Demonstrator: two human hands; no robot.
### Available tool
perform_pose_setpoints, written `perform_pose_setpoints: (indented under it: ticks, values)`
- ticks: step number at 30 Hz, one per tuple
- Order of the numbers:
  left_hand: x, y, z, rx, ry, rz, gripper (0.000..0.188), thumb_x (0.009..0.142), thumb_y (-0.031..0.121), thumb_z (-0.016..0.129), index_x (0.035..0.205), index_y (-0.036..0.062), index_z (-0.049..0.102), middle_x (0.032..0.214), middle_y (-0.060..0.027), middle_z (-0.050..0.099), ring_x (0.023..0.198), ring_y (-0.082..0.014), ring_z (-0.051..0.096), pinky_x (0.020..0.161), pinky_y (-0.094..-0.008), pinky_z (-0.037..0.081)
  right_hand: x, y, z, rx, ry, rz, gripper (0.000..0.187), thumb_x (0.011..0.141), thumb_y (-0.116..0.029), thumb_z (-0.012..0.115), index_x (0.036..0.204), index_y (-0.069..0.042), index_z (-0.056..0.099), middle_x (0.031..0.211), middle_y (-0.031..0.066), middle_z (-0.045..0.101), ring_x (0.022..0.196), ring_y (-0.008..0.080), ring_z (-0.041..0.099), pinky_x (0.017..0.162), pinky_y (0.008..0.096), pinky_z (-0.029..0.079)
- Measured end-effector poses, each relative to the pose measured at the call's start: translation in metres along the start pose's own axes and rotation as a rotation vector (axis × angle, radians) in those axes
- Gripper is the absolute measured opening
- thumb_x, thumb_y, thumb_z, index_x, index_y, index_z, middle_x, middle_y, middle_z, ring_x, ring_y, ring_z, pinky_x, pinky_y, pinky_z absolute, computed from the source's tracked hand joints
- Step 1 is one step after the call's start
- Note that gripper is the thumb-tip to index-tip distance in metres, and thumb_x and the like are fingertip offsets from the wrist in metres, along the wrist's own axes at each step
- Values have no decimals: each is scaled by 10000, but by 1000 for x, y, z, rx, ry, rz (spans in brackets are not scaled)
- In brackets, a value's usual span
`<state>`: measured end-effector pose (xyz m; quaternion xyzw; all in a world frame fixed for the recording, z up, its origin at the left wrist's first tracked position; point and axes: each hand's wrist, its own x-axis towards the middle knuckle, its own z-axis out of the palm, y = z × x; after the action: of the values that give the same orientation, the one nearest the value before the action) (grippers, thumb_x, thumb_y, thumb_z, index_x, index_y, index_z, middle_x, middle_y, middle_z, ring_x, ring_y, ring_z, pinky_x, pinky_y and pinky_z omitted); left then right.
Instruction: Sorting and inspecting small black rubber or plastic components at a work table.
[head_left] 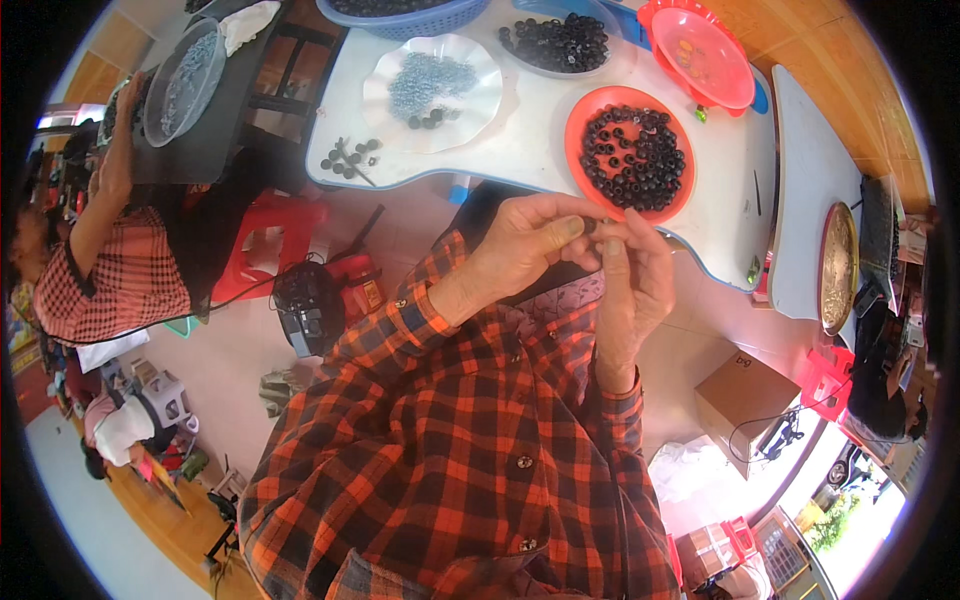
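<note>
My left hand (520,240) pinches a small round black part (589,227) between thumb and fingertips, in front of the table's near edge. Right beside it, my right hand (637,275) has its thumb and fingers pressed together, meeting the left fingertips; what is between them is too small to make out. Just beyond both hands lies an orange-red plate (574,150) with many loose black ring-shaped parts (640,160). To its left, a white scalloped plate (482,115) bears a heap of small pale blue-grey pieces (425,85) and several black parts.
More black parts (560,42) fill a shallow tray at the back of the white table (540,130). A blue basket (410,22) and a red bowl (700,55) stand there too. Several black pieces (350,158) lie at the left corner. Another person (125,250) sits at left.
</note>
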<state>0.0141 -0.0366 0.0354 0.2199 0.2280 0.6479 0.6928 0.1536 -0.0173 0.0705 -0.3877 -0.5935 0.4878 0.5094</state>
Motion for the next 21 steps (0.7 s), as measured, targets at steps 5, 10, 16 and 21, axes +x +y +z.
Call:
perform_pose_setpoints:
  ticks: [5, 10, 16, 21]
  values:
    - [4, -4, 1, 14, 66, -6, 247, 1019, 66, 490, 1201, -66, 594, 1038, -127, 659, 837, -155, 654, 770, -315, 599, 3, -1, 2, 25, 2, 94, 293, 959, 65, 539, 1250, 32, 544, 1013, 90, 649, 887, 110, 617, 795, 240, 514]
    - [7, 3, -4, 91, 96, -12, 247, 1032, 97, 480, 1186, -52, 602, 991, -107, 646, 838, -133, 639, 795, -331, 600, 17, 13, -13, -146, -25, 1, 204, 946, 25, 582, 1145, 14, 625, 991, 74, 658, 815, 103, 610, 728, 237, 507]
    - [7, 2, -15, 102, 130, -13, 264, 1040, 153, 485, 1162, -47, 607, 924, -76, 622, 750, -83, 577, 775, -344, 597, 90, 37, -67, -668, 38, -115, 188, 917, 1, 579, 1071, -13, 686, 1012, 128, 635, 838, 189, 621, 739, 309, 504]
    - [9, -1, -20, 104, 167, -54, 277, 1041, 187, 491, 1138, -43, 612, 912, -72, 626, 722, -78, 565, 741, -331, 594, 161, 100, -102, -1025, 32, -407, 270, 909, -36, 575, 1157, -64, 677, 1103, 123, 622, 979, 301, 595, 833, 417, 499]
